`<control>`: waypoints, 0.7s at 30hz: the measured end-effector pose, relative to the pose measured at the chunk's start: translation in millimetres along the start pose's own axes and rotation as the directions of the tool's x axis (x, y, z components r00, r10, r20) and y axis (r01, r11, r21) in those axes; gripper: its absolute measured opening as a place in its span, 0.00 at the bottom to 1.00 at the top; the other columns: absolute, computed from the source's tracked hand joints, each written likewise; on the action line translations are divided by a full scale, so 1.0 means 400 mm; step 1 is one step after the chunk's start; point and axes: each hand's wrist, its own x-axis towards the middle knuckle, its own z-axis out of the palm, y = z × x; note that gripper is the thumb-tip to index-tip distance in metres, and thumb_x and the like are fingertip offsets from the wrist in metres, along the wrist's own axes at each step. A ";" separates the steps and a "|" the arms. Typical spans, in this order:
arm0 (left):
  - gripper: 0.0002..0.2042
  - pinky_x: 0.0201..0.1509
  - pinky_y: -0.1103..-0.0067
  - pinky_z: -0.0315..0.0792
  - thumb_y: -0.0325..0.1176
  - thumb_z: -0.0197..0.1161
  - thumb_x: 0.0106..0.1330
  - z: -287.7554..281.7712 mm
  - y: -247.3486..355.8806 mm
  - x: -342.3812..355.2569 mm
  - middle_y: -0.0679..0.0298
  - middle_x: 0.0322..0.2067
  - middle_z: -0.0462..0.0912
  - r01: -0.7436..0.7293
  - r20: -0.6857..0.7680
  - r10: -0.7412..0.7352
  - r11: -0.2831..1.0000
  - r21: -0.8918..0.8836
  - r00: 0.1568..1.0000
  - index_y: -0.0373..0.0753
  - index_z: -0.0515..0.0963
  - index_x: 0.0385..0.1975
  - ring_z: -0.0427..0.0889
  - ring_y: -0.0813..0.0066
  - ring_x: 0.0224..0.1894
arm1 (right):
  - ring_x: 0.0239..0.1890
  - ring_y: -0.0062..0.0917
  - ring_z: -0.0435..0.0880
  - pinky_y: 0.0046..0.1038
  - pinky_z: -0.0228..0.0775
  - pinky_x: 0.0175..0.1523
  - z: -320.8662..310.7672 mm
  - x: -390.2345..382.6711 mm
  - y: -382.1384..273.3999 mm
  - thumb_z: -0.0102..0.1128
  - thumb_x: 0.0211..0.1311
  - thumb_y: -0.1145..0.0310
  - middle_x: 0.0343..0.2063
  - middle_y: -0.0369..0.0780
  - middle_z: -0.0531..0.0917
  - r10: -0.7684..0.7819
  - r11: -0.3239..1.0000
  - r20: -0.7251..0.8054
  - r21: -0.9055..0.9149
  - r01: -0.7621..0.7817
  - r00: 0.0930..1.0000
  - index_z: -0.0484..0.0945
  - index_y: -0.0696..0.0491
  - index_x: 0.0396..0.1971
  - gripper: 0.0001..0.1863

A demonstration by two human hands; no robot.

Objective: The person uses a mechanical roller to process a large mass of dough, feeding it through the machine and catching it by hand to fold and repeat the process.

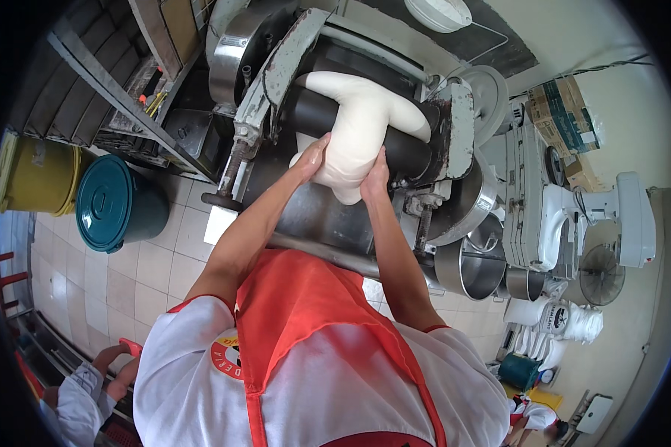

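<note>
A thick mass of pale dough (359,127) drapes over the dark roller (309,112) of a dough roller machine (458,130). Its broad upper part spreads across behind the roller, and a fat lobe hangs toward me. My left hand (313,159) grips the left side of this lobe, thumb along its surface. On the opposite side my right hand (375,179) holds it, fingers partly hidden by the dough. The lobe's lower tip sags between both hands, above the metal tray (317,216) at the machine's front.
A green lidded bin (119,203) and a yellow bin (41,173) stand on the tiled floor at left. Steel bowls (470,268) and a white stand mixer (593,220) are at right. A screw handle (221,201) juts from the machine's left side. Other people appear at both lower corners.
</note>
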 end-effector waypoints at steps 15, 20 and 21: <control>0.43 0.65 0.73 0.59 0.29 0.75 0.39 -0.162 -0.108 0.021 0.51 0.56 0.70 0.053 -0.236 0.043 0.921 0.387 0.971 0.29 0.61 0.59 0.67 0.62 0.61 | 0.58 0.27 0.68 0.30 0.60 0.60 -0.263 -0.001 0.079 0.57 0.50 0.79 0.57 0.40 0.71 0.197 0.752 0.026 -0.645 -0.134 0.980 0.66 0.55 0.58 0.31; 0.47 0.60 0.75 0.65 0.33 0.80 0.31 -0.155 -0.065 0.138 0.54 0.54 0.73 0.050 0.084 -0.096 0.900 0.434 0.992 0.33 0.62 0.59 0.72 0.64 0.56 | 0.59 0.29 0.66 0.29 0.62 0.60 -0.192 0.161 0.078 0.75 0.38 0.78 0.56 0.40 0.70 0.370 0.742 0.151 -0.642 -0.194 0.916 0.66 0.56 0.58 0.42; 0.48 0.59 0.75 0.67 0.33 0.80 0.31 -0.166 -0.071 0.154 0.54 0.54 0.73 0.071 0.159 -0.144 0.917 0.391 0.977 0.34 0.62 0.59 0.73 0.64 0.55 | 0.57 0.29 0.68 0.30 0.65 0.59 -0.174 0.170 0.083 0.75 0.38 0.77 0.57 0.41 0.70 0.369 0.719 0.189 -0.678 -0.151 0.910 0.64 0.56 0.59 0.42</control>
